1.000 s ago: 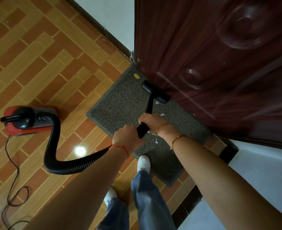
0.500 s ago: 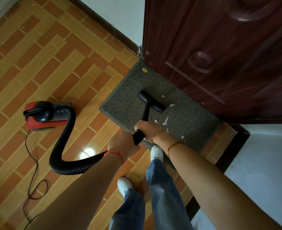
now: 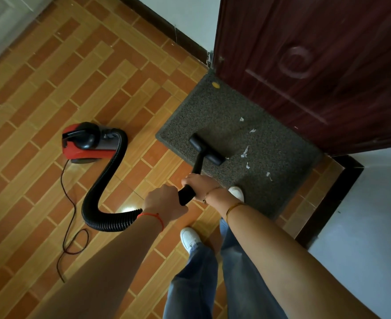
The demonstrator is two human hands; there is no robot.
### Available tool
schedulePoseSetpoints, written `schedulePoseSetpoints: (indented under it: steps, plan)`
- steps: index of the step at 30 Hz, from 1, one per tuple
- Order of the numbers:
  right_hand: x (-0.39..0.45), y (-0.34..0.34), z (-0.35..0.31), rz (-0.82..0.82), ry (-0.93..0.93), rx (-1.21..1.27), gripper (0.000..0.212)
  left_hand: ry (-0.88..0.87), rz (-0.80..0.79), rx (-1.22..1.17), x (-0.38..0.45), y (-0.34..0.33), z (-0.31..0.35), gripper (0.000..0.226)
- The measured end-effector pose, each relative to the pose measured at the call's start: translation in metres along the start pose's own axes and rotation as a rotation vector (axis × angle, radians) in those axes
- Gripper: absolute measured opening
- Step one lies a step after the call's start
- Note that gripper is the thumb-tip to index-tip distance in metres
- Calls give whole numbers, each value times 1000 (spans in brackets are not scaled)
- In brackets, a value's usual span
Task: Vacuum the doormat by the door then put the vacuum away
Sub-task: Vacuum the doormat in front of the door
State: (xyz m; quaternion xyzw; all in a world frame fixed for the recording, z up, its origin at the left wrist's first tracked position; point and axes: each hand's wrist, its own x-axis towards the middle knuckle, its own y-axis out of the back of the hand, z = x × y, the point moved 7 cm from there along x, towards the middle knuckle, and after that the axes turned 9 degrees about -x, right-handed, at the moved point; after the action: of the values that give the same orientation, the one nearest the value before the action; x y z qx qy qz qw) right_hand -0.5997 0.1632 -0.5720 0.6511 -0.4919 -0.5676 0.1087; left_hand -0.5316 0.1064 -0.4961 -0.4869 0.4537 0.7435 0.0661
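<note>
On the left, a thin black power cord (image 3: 69, 217) loops over the glossy floor (image 3: 40, 93) of orange and tan brick-pattern tiles. The vacuum (image 3: 86, 143), a rounded red-and-black canister, sits on the tiles, and its ribbed black hose (image 3: 107, 180) curves in an S toward the near hands. The left hand (image 3: 164, 202) grips the hose end; the right hand (image 3: 198, 183) is curled round the smooth black wand (image 3: 195, 168). The flat bar-shaped nozzle (image 3: 207, 149) rests on the doormat (image 3: 270, 180), a coarse, speckled grey rectangle lying against the dark red panelled door (image 3: 316, 65). White paper scraps (image 3: 245, 151) dot the mat's right half.
</note>
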Motion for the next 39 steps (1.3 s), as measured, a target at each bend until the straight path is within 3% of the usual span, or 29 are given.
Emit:
schedulePoseSetpoints:
  steps: [9,28,39]
  plan:
    - [-10,-2,29,42,-22,-7,20,-15,11,-16,7,-6,28,21]
    - [3,82,221,67,-9,-70,15,-16,47,-121,112,75,182,15]
    - [4,114,275,29,-27,-54,22,-3,55,-139,147,101,224,12]
